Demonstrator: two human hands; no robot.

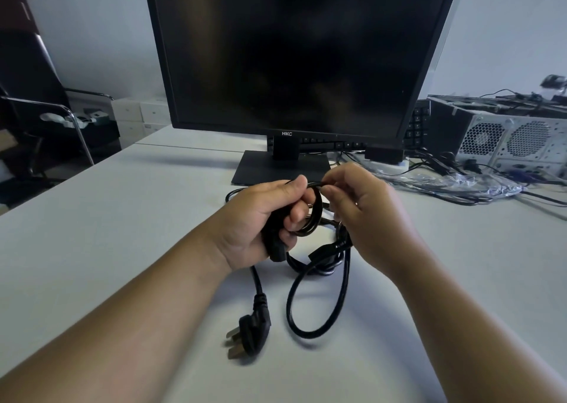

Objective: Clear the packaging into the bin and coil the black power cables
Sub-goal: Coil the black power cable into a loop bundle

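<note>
black power cable (pixel 319 283), mid-table before the monitor (pixel 294 53): left hand (pixel 260 218) fisted round small coils, right hand (pixel 359 206) pinching the strand. risk: hanging loop and plug (pixel 250 330) snag, coils spring loose.

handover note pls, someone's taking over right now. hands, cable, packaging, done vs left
Left hand: closed around a bundle of loops of the black power cable.
Right hand: fingers pinching the cable strand at the top of the loops.
Plug and one loose loop lie on the table.
Clear plastic packaging is on the table right of the monitor; no bin in view.
Done: coil started. Left: finish coil, bin packaging.
</note>
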